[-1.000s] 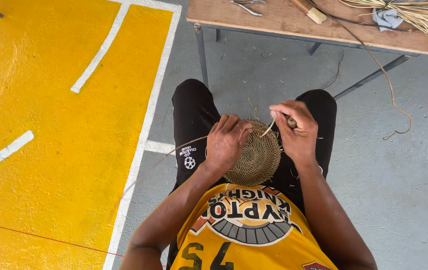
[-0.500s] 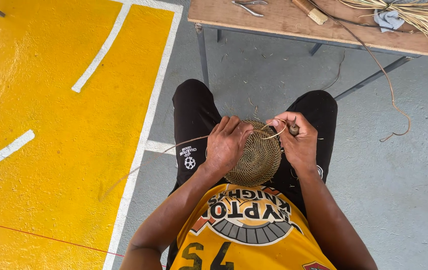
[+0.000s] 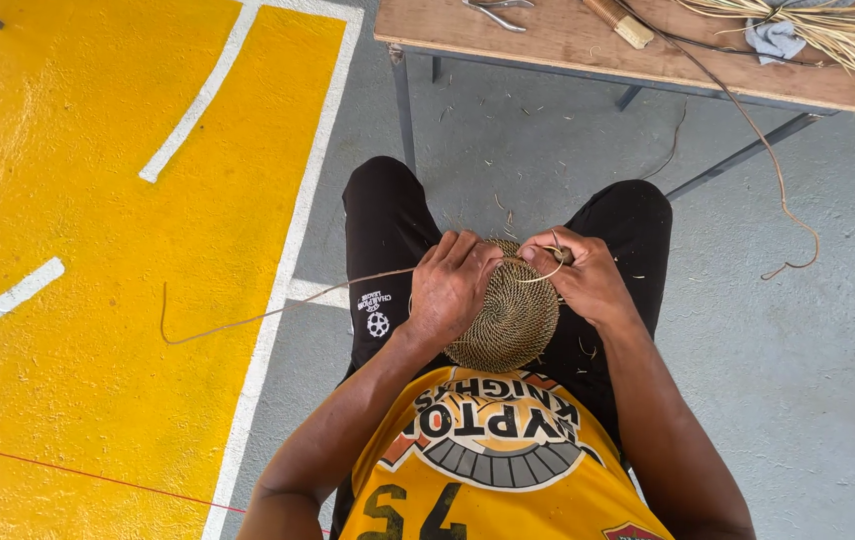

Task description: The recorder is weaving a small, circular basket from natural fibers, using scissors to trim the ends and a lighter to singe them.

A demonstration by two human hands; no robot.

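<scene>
Since before, I see right hand point(image 3: 588, 282) lowered to 12 o'clock rim, both grips pinching strand point(image 3: 278, 310) on half-woven disc point(image 3: 513, 320), left hand point(image 3: 451, 290) steadying.

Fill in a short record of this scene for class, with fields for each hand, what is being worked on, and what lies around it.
Left hand: left hand grips the left rim of the woven disc.
Right hand: right hand pinches a thin strand at the disc's top edge.
Strand: trails left over the yellow floor.
Disc: round, coiled, resting on the lap.
Nearby: wooden table with a fibre bundle, pliers, a cloth.
</scene>
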